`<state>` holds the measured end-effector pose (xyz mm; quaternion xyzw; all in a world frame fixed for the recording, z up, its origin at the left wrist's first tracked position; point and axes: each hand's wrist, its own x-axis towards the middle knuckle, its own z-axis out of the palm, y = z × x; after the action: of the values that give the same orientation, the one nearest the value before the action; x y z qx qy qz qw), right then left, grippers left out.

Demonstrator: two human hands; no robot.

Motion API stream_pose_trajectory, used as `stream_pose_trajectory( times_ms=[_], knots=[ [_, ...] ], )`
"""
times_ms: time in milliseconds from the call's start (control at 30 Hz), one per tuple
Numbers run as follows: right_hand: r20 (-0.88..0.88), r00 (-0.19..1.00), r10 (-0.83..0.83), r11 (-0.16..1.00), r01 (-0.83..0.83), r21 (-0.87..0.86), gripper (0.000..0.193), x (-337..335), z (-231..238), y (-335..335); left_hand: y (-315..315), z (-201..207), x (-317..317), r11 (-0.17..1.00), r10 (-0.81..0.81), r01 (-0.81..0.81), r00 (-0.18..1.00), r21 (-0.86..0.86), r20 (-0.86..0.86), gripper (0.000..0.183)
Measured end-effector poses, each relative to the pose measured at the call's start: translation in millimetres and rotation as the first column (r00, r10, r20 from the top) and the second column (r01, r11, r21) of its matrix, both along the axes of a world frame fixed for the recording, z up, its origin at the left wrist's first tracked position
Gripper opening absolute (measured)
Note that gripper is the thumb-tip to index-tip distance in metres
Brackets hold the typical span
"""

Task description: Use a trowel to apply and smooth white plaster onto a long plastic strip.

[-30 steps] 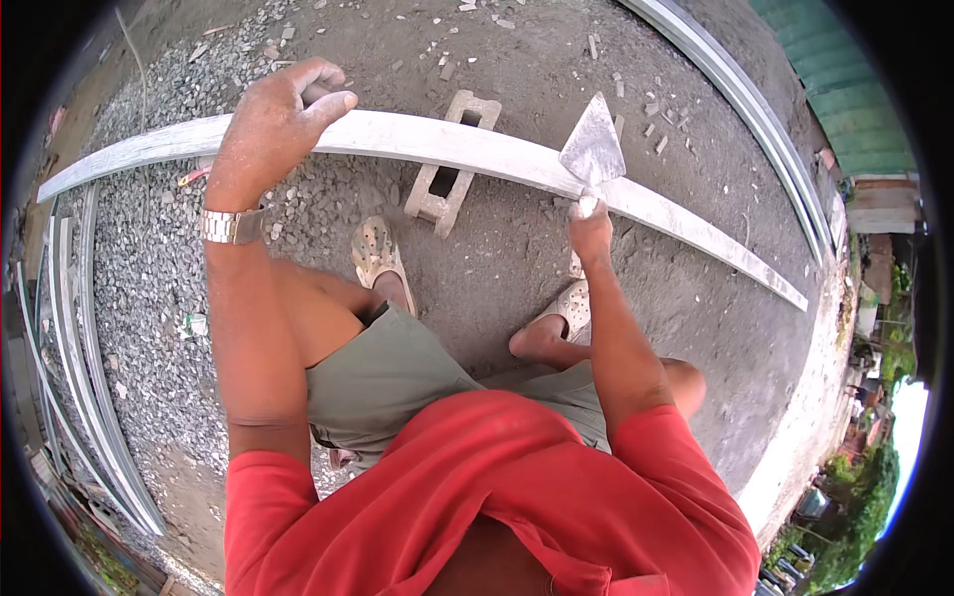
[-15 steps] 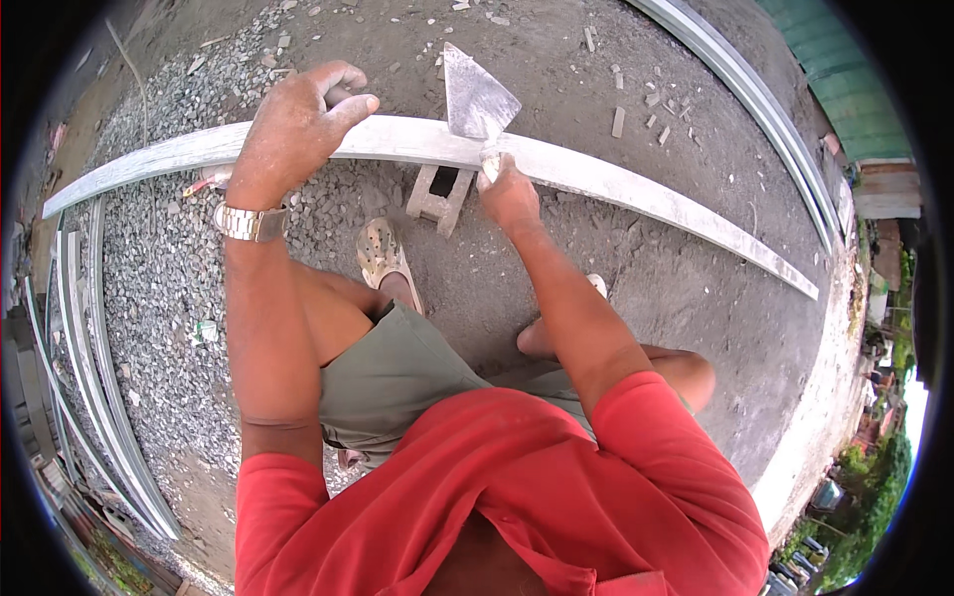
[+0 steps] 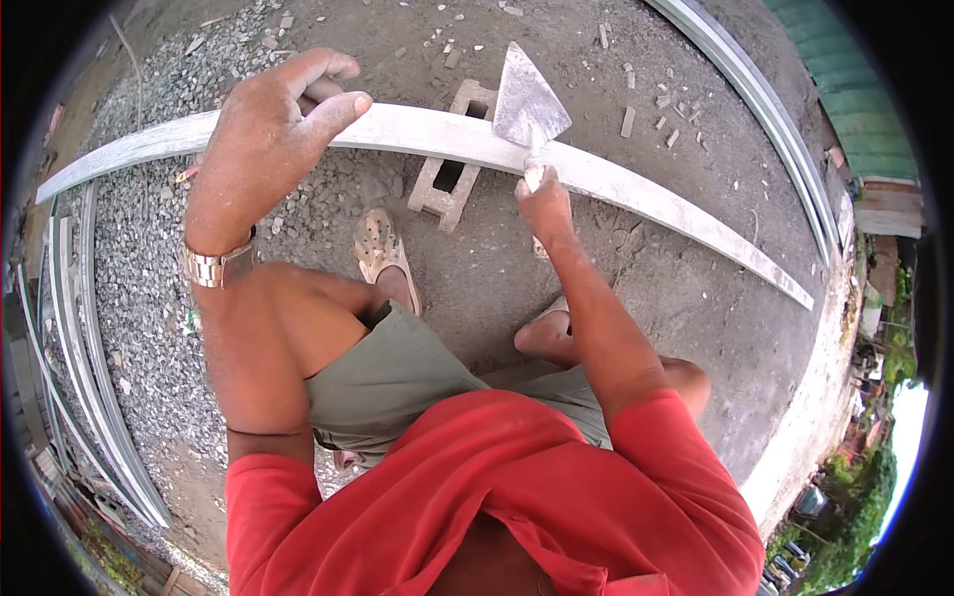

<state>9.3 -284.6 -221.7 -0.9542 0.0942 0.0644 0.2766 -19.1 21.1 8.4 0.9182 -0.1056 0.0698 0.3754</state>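
Note:
A long, pale, whitish bar stretches across in front of me, over a hollow concrete block. My right hand is wrapped round the handle of a pointed trowel. The trowel's grey, mortar-smeared blade points away from me and overlaps the bar's far edge in the picture. My left hand hovers above the bar's left part, dusty, with fingers loosely bent and the thumb apart from them. Nothing shows between those fingers, though their tips are partly hidden.
Grey gravel covers the ground at left, with long metal channels lying on it. More metal rails lie at the far right, near green corrugated sheeting. My clog-clad left foot is just behind the block.
My right hand and the trowel have shifted to the right along the bar, uncovering more of the block. My left hand has moved left, and its fingers have loosened slightly.

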Motion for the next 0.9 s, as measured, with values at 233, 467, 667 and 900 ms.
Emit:
stream_pose_trajectory(
  times_ms=[233,467,667,900],
  knots=[
    [0.016,0.986,0.168,0.984,-0.169,0.057,0.035,15,15,86,-20,-11,20,0.990,0.041,-0.030,0.996,0.138,-0.082,0.033],
    [-0.012,0.997,-0.082,0.994,0.081,-0.075,0.051,-1,1,-71,9,-10,0,0.993,0.069,-0.065,0.997,0.096,-0.041,0.034],
    [-0.032,0.997,-0.069,0.994,0.066,-0.087,0.049,2,3,-59,13,-2,-9,0.999,0.032,-0.031,0.998,0.028,-0.048,0.035],
    [-0.069,0.982,0.174,0.985,-0.174,0.006,0.036,33,32,88,-12,-5,11,0.992,-0.023,0.028,0.999,0.121,-0.037,0.033]
  ],
)
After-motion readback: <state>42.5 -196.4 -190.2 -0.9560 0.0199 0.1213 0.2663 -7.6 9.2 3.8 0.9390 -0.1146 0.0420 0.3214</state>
